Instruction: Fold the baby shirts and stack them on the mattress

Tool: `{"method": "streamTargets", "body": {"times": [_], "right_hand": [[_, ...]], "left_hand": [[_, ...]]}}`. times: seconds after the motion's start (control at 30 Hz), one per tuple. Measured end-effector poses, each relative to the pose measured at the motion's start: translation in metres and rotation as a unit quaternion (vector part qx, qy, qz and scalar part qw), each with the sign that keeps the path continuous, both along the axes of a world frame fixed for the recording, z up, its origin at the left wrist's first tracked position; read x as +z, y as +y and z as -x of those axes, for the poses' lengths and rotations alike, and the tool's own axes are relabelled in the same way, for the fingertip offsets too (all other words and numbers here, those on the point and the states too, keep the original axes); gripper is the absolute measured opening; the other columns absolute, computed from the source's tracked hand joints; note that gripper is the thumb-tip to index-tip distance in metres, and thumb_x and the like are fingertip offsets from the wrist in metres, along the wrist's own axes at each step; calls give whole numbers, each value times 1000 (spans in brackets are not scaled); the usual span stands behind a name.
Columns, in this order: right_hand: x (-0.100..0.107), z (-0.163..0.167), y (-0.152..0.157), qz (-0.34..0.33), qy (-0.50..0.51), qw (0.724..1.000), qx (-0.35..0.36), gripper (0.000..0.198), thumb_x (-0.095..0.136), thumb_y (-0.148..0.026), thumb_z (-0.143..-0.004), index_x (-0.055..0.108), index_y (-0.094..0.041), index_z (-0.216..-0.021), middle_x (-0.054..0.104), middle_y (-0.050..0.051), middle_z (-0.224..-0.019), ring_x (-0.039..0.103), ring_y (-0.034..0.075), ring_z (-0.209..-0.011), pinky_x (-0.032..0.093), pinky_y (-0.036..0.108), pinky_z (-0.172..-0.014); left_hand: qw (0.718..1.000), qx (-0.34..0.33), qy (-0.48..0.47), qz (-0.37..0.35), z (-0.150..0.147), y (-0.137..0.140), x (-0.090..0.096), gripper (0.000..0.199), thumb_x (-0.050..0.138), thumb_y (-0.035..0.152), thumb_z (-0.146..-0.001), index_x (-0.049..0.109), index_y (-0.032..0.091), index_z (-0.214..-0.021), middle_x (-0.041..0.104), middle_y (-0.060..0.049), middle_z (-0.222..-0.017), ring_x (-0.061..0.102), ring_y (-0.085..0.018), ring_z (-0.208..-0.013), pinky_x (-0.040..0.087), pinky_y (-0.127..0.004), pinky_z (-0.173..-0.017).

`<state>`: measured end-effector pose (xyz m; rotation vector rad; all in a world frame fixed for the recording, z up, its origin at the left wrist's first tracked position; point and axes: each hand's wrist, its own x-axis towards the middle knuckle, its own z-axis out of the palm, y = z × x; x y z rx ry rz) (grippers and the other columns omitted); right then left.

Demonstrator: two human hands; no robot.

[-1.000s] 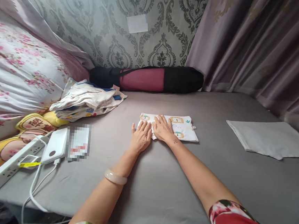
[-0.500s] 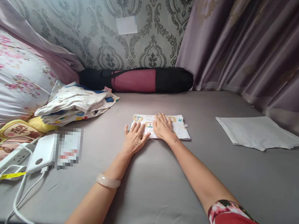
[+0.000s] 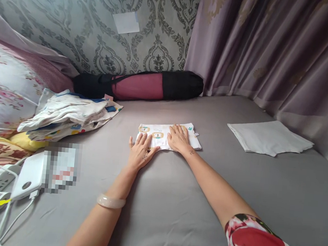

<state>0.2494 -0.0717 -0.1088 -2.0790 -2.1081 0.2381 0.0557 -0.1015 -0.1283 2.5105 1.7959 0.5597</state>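
Left hand (image 3: 141, 151) and right hand (image 3: 179, 139) spread on cloth (image 3: 159, 135), contents of the bag (image 3: 138, 85) hidden.

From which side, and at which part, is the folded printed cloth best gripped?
Probably by the right edge, from the right, thumb above, fingers beneath: the folded printed cloth lies flat, and this edge, with its small tag, is uncovered. The left hand covers the near left corner; the right hand rests further in.

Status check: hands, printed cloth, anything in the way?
Left hand on printed cloth, near left corner; right hand spread on its right half. Folded flat on grey sheet. Clothes pile left, white cloth right, neither in the way.
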Motion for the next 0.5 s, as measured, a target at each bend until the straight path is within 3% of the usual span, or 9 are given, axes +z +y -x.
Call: {"method": "streamTargets", "body": {"times": [0.17,0.3,0.5], "right_hand": [[7,-11,-2,-16,36,999,-23,55,21,-30,-99,39,-11,-147,29,10,-158,17,23,-147,9,46,-119],[12,-26,-6,-14,16,999,-48,55,21,-30,-99,37,-9,-148,25,12,-159,13,24,-148,6,50,-119],[5,-36,-8,8,3,998,-67,58,21,-35,-100,33,-8,-150,23,12,-159,14,25,-147,8,50,-119]], "left_hand": [[1000,1,9,7,0,1,-1,63,41,62,-92,45,27,-144,43,-11,-151,33,-30,-142,2,-58,-118],[1000,1,10,11,0,0,0,62,40,62,-92,45,27,-144,43,-11,-151,33,-30,-142,3,-59,-117],[1000,3,10,12,-1,-1,1,62,39,62,-92,45,27,-143,43,-11,-151,34,-30,-142,4,-59,-117]]}}
